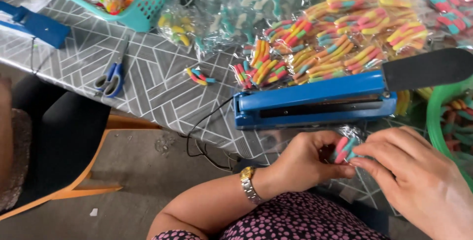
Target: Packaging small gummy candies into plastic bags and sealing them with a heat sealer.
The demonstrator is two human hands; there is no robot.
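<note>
Right now, hands: both meet low at the table's near edge, in front of the sealer.
Left hand: the left hand [305,163], with a gold and silver metal wristwatch [249,183] on its wrist, curls around a small clear plastic packet of pink, blue and white twisted sweets [343,150], thumb and fingers closed on its left side.
Right hand: the right hand [414,173] pinches the same packet from the right, fingertips touching its edge.
Packet: held between the two hands, just off the table [157,82], a surface covered in a grey cloth with a white geometric line pattern, and just below the sealer's front.
Sealer: a blue metal heat-sealing machine with a black handle [315,103] lies across the table, arm down, its black cable [199,131] hanging off the table edge.
Behind the sealer: a heap of clear bags filled with yellow, orange, pink and blue striped sweets [340,33].
Further left: a single loose small packet of sweets [199,76] on the cloth, and well apart from it blue-handled scissors [112,78] lying closed.
Top left: a teal plastic mesh basket [143,6] holding more wrapped sweets.
Right edge: a green plastic basket's rim [436,117] with sweets inside.
</note>
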